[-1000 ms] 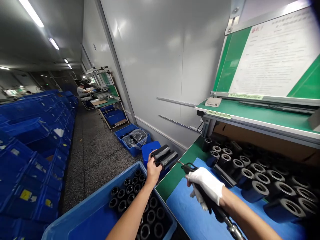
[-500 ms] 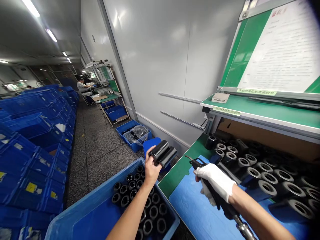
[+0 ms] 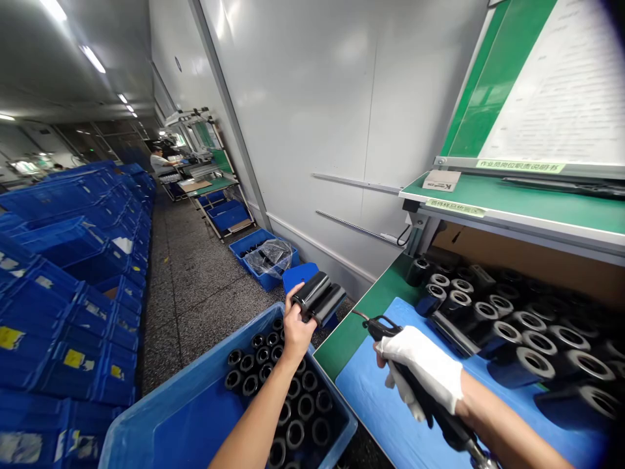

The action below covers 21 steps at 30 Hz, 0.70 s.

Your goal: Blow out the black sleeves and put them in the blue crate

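My bare left hand [image 3: 297,329] grips two glossy black cylinders [image 3: 319,298] side by side, held above the blue crate [image 3: 170,384]. Inside that crate, several black cylinders with round open ends [image 3: 295,433] stand in rows. My right hand [image 3: 417,368], in a white glove, is wrapped round a black air blow gun [image 3: 430,397]. The gun's thin bent metal nozzle [image 3: 360,314] points left toward the held cylinders, apart from them. Below my right hand lies a blue mat [image 3: 381,397] on the green bench.
Several black cylinders with silver rings [image 3: 534,361] crowd the bench's right side, one lying down. Above them runs a green shelf [image 3: 527,198] with a small box [image 3: 441,181]. Stacked blue crates [image 3: 63,326] line the left. A person [image 3: 162,163] sits at a far bench.
The view has shifted slightly, so bench and crate appear a little lower and farther right. The blow gun's nozzle has come nearer the held cylinders. Both grips are unchanged.
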### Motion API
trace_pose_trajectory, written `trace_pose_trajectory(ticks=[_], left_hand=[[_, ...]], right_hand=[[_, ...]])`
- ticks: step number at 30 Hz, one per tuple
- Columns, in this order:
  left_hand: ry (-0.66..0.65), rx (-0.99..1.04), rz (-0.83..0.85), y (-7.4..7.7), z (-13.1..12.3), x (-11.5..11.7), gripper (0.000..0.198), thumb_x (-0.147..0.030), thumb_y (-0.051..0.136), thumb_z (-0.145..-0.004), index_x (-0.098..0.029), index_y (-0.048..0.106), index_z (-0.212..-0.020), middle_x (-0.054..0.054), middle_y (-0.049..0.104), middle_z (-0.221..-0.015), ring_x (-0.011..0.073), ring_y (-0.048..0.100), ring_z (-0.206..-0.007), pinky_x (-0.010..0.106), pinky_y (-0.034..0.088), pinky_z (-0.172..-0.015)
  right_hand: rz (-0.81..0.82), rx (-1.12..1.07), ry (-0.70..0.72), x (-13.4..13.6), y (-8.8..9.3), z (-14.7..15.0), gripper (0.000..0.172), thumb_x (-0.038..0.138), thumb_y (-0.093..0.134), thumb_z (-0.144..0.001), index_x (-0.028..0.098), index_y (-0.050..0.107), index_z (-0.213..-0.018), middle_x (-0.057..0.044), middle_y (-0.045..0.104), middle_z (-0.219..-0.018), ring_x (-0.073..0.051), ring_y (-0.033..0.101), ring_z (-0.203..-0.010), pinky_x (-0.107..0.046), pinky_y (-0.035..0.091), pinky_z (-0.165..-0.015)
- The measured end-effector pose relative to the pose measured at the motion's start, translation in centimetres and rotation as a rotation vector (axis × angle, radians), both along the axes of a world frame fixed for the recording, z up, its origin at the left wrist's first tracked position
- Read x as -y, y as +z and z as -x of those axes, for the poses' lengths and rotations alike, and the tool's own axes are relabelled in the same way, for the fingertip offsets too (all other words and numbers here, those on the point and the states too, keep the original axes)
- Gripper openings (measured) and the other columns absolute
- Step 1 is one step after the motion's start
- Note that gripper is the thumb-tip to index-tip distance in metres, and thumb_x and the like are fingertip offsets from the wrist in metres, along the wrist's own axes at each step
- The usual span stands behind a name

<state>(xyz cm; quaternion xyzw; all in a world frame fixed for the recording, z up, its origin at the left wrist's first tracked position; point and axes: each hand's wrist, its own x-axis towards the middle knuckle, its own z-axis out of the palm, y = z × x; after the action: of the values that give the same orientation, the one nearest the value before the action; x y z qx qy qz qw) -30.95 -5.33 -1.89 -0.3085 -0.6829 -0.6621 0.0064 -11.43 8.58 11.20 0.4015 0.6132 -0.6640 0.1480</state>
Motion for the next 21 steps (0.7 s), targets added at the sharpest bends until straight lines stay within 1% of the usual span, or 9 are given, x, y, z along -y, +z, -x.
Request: trace_pose_trajectory(ticks=[3, 5, 7, 8, 10, 12, 14, 17, 21], left_hand=[[0.031, 0.078, -0.064, 0.0, 0.0, -0.3, 0.047, -0.014, 0.072, -0.072, -0.017, 0.063, -0.119, 0.012, 0.051, -0.137, 0.0261, 0.056, -0.125, 0.037, 0.045, -0.109], [0.048, 0.230, -0.142, -0.2, 0.3, -0.8, 0.046, -0.016, 0.075, -0.071, -0.015, 0.064, -0.115, 0.011, 0.061, -0.125, 0.0260, 0.060, -0.120, 0.039, 0.047, -0.107], [0.021, 0.486, -0.290, -0.3, 0.7, -1.5, 0.040, -0.020, 0.073, -0.074, -0.014, 0.064, -0.112, 0.011, 0.067, -0.115, 0.0253, 0.064, -0.113, 0.041, 0.052, -0.102], [-0.010, 0.642, -0.379, -0.4, 0.9, -1.9, 0.034, -0.021, 0.070, -0.077, -0.014, 0.064, -0.110, 0.011, 0.069, -0.113, 0.0247, 0.065, -0.112, 0.041, 0.053, -0.100], [-0.089, 0.942, -0.544, -0.4, 1.1, -2.7, 0.023, -0.021, 0.060, -0.085, -0.013, 0.066, -0.107, 0.013, 0.070, -0.116, 0.0231, 0.064, -0.116, 0.039, 0.055, -0.099], [-0.150, 1.133, -0.645, -0.6, 0.9, -3.3, 0.022, -0.018, 0.052, -0.090, -0.014, 0.068, -0.104, 0.012, 0.068, -0.121, 0.0208, 0.059, -0.124, 0.034, 0.055, -0.101], [-0.177, 1.197, -0.695, -0.8, 0.4, -3.7, 0.024, -0.017, 0.049, -0.091, -0.016, 0.069, -0.104, 0.010, 0.066, -0.127, 0.0195, 0.053, -0.130, 0.032, 0.054, -0.102], [-0.173, 1.234, -0.720, -1.5, -0.4, -3.7, 0.024, -0.019, 0.049, -0.092, -0.016, 0.070, -0.102, 0.008, 0.061, -0.134, 0.0194, 0.050, -0.133, 0.030, 0.054, -0.103], [-0.114, 1.306, -0.708, -2.5, -0.7, -3.2, 0.025, -0.016, 0.047, -0.092, -0.014, 0.071, -0.097, 0.009, 0.065, -0.129, 0.0190, 0.052, -0.131, 0.030, 0.054, -0.102]], right_hand=[[-0.029, -0.059, 0.011, 1.3, 1.3, 0.4, 0.028, 0.036, 0.042, -0.085, 0.019, 0.051, -0.066, 0.000, 0.043, -0.028, -0.013, 0.041, -0.026, -0.022, 0.038, -0.037], [-0.043, -0.037, 0.034, 2.1, 1.8, 0.6, 0.027, 0.035, 0.043, -0.085, 0.018, 0.051, -0.064, 0.000, 0.045, -0.030, -0.012, 0.040, -0.026, -0.021, 0.036, -0.036], [-0.048, 0.027, 0.036, 2.5, 1.7, 0.7, 0.026, 0.034, 0.045, -0.083, 0.019, 0.050, -0.063, 0.000, 0.046, -0.032, -0.012, 0.037, -0.024, -0.021, 0.029, -0.031], [-0.059, 0.034, 0.008, 2.6, 1.4, 0.7, 0.026, 0.035, 0.045, -0.083, 0.020, 0.050, -0.063, 0.001, 0.045, -0.032, -0.013, 0.036, -0.023, -0.022, 0.027, -0.029], [-0.092, -0.029, -0.066, 2.6, 0.6, 0.6, 0.026, 0.037, 0.044, -0.085, 0.021, 0.049, -0.064, 0.001, 0.043, -0.031, -0.014, 0.038, -0.025, -0.023, 0.030, -0.031], [-0.099, -0.074, -0.062, 2.6, -0.3, 0.5, 0.026, 0.035, 0.043, -0.085, 0.021, 0.050, -0.064, 0.001, 0.042, -0.029, -0.014, 0.040, -0.026, -0.023, 0.035, -0.034], [-0.080, -0.055, -0.034, 2.8, -1.0, 0.5, 0.025, 0.033, 0.043, -0.084, 0.021, 0.049, -0.063, 0.001, 0.041, -0.027, -0.015, 0.039, -0.025, -0.023, 0.034, -0.033], [-0.064, -0.034, -0.092, 3.2, -1.3, 0.6, 0.024, 0.035, 0.042, -0.083, 0.022, 0.048, -0.064, 0.001, 0.040, -0.027, -0.016, 0.037, -0.024, -0.023, 0.028, -0.029], [-0.073, 0.083, 0.000, 2.8, -1.1, 0.8, 0.022, 0.030, 0.048, -0.080, 0.020, 0.051, -0.061, 0.000, 0.043, -0.028, -0.015, 0.040, -0.025, -0.022, 0.035, -0.031]])
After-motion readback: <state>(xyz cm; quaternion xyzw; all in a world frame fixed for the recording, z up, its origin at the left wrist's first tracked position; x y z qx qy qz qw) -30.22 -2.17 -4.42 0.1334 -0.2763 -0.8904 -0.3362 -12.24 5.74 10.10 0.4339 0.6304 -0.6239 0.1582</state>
